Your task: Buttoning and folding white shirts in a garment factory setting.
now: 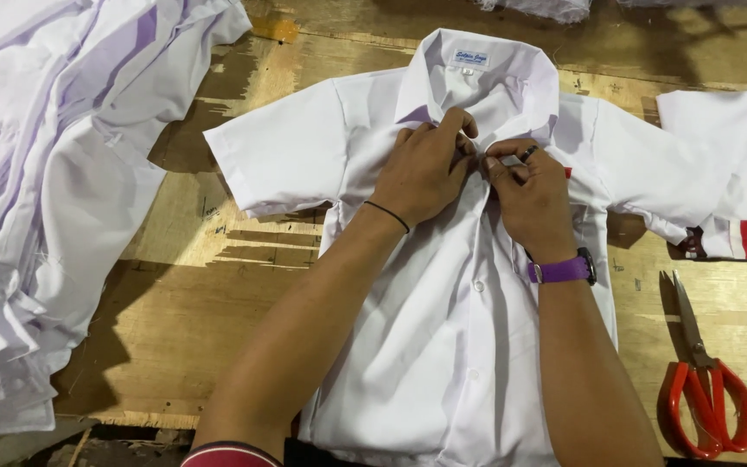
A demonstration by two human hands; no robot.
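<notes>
Red scissors (706, 393) lie at 4 o'clock on the desk (175, 285). In the middle lies a white shirt (443, 346). The left hand (425, 169) and right hand (533, 195) pinch its front near the collar, at a button. A shirt pile (54, 173) fills 9 o'clock; bare wood lies between.

A thin black band is being worn on the left hand's (423, 173) wrist, a purple watch strap with a dark case on the wrist of the right hand (531, 197), a dark ring on one of its fingers (530, 153), and both forearms are being left bare.
</notes>
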